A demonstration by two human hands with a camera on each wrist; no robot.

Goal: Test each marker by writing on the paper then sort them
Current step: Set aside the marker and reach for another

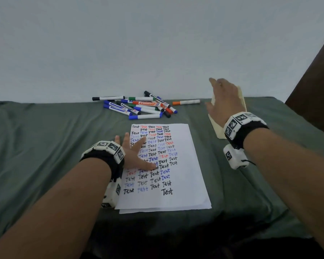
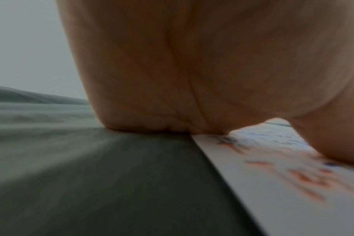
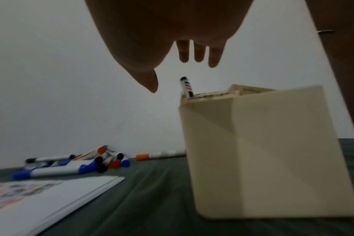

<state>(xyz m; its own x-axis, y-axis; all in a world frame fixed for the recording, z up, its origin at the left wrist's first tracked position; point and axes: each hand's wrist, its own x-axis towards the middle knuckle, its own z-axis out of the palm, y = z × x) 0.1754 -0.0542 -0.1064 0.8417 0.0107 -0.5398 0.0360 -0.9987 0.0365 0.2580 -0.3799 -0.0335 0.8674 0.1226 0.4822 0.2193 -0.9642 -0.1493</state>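
Sorting step in hand. Landmark: the holder (image 3: 273, 151), a cream box standing upright on the green cloth (image 1: 45, 146).

Right hand (image 1: 225, 101) is hovering just above the holder's mouth, fingers (image 3: 199, 52) spread wide and straight, holding nothing. One marker (image 3: 186, 86) is standing in the holder's left corner, cap end poking above the rim; judged as the one just sorted.

Left hand (image 1: 137, 156) is lying flat, fingers straight, pressing the paper (image 1: 185, 184), which sits left of the holder. The paper is carrying rows of "Test" in black, red and blue.

The pile (image 1: 138, 107) of untested markers is lying left of the holder, beyond the paper's far edge. A lone orange-capped marker (image 1: 185, 102) is lying between pile and holder, near the holder.

To do this well:
- Lift the right hand straight up so it is not knocking the holder or the standing marker.
- Keep the left palm weighting the paper.
- Take the lone orange marker next; it is nearest and free of the pile.
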